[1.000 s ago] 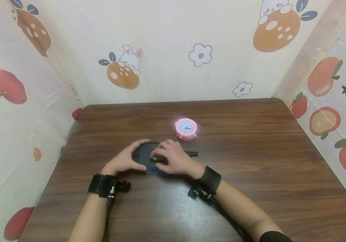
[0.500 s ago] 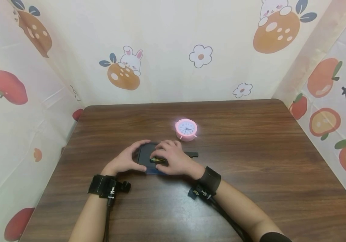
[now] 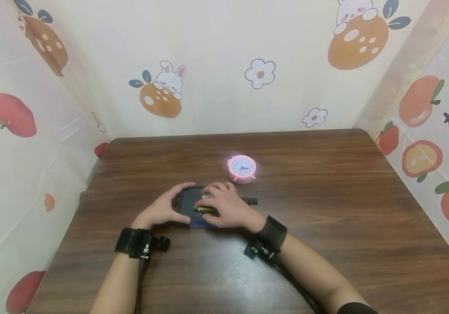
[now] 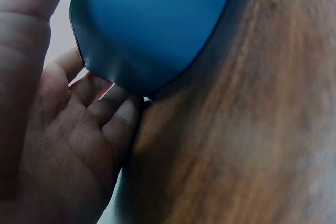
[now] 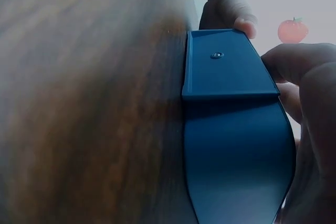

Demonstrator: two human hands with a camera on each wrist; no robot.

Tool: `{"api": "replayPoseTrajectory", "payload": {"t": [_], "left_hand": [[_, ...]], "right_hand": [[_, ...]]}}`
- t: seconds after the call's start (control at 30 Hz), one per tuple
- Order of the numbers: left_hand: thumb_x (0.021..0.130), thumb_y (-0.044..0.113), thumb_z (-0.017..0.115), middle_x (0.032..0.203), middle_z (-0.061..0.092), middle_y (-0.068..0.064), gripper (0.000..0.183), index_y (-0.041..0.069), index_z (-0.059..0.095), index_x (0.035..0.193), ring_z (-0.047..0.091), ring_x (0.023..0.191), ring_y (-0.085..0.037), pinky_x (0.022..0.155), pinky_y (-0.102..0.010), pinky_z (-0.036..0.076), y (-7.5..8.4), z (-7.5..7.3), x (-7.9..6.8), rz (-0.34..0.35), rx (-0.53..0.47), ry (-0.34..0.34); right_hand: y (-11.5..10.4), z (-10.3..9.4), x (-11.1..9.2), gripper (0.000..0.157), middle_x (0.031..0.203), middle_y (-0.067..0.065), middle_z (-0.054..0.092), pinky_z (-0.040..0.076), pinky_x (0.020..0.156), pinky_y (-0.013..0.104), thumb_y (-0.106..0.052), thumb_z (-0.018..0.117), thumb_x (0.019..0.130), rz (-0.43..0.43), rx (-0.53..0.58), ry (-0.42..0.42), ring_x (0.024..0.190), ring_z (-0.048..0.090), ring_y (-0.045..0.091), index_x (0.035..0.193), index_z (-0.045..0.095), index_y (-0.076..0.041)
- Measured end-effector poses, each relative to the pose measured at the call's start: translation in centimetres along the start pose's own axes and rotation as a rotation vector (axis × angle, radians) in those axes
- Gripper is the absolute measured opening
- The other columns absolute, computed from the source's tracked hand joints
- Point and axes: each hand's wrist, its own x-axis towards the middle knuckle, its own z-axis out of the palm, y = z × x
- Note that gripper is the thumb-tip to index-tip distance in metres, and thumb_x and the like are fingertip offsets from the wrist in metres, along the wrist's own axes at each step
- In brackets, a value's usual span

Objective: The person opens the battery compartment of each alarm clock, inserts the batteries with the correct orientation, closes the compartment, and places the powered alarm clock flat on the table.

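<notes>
A dark blue, box-shaped device (image 3: 188, 200) with a black top lies on the table. My left hand (image 3: 161, 204) holds its left end, thumb on the near edge and fingers on the far edge. My right hand (image 3: 226, 205) arches over the right half, its fingertips pinching a slim gold-and-black battery (image 3: 204, 209) close over the top. In the left wrist view, the device's curved blue side (image 4: 152, 19) fills the space beside the left palm. The right wrist view shows its side (image 5: 236, 150) with a small screw; the battery is hidden there.
Behind the device stands a round pink alarm clock (image 3: 241, 168). A black bar (image 3: 250, 201) sticks out to the right from under the right hand. The brown wooden table (image 3: 326, 196) is bordered by fruit-patterned curtains at the back and sides.
The battery has turned slightly in the right fingertips, its left end shifting a little toward the near side. A pale patch now shows beneath the right fingers. The left hand keeps its hold.
</notes>
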Motion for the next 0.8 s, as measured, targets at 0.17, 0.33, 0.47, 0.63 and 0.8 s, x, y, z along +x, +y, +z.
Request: {"api": "replayPoseTrajectory", "payload": {"t": [0.17,0.33,0.47,0.63,0.8], "left_hand": [[0.067,0.031,0.088,0.149,0.038,-0.001,0.097,0.036,0.032,0.147,0.035,0.136,-0.031,0.106,-0.062,0.03,0.17,-0.03,0.02,-0.002,-0.019,-0.01],[0.066,0.038,0.088,0.149,0.038,0.002,0.096,0.042,0.032,0.145,0.035,0.137,-0.031,0.106,-0.064,0.029,0.13,-0.09,-0.06,-0.003,-0.019,-0.01],[0.065,0.042,0.087,0.15,0.037,0.004,0.096,0.045,0.032,0.143,0.033,0.139,-0.031,0.106,-0.065,0.029,0.16,-0.08,-0.14,-0.005,-0.011,-0.007],[0.065,0.042,0.088,0.149,0.038,0.005,0.096,0.045,0.033,0.144,0.037,0.136,-0.03,0.104,-0.063,0.033,0.11,-0.02,-0.13,-0.01,0.009,0.006],[0.065,0.042,0.088,0.149,0.037,0.007,0.096,0.046,0.032,0.144,0.036,0.135,-0.028,0.105,-0.062,0.032,0.15,-0.02,-0.17,-0.025,0.013,0.006]], "right_hand": [[0.2,-0.14,-0.07,0.03,0.136,0.0,0.053,0.029,0.103,0.053,-0.042,0.06,0.089,-0.023,0.002,0.002,0.131,0.038,0.024,0.118,0.063,-0.039],[0.26,-0.21,-0.15,0.03,0.135,-0.001,0.054,0.03,0.104,0.053,-0.042,0.059,0.089,-0.032,-0.004,-0.005,0.131,0.039,0.025,0.119,0.063,-0.04],[0.27,-0.27,-0.18,0.031,0.136,-0.001,0.054,0.03,0.104,0.053,-0.042,0.058,0.09,-0.042,-0.022,-0.014,0.132,0.039,0.026,0.12,0.062,-0.041],[0.15,-0.29,-0.17,0.029,0.136,-0.001,0.054,0.03,0.105,0.053,-0.041,0.057,0.09,-0.042,-0.029,-0.016,0.133,0.039,0.026,0.119,0.063,-0.04],[-0.05,-0.2,-0.07,0.027,0.137,0.0,0.054,0.03,0.103,0.055,-0.037,0.057,0.09,-0.042,-0.032,-0.014,0.133,0.038,0.028,0.116,0.066,-0.039]]}}
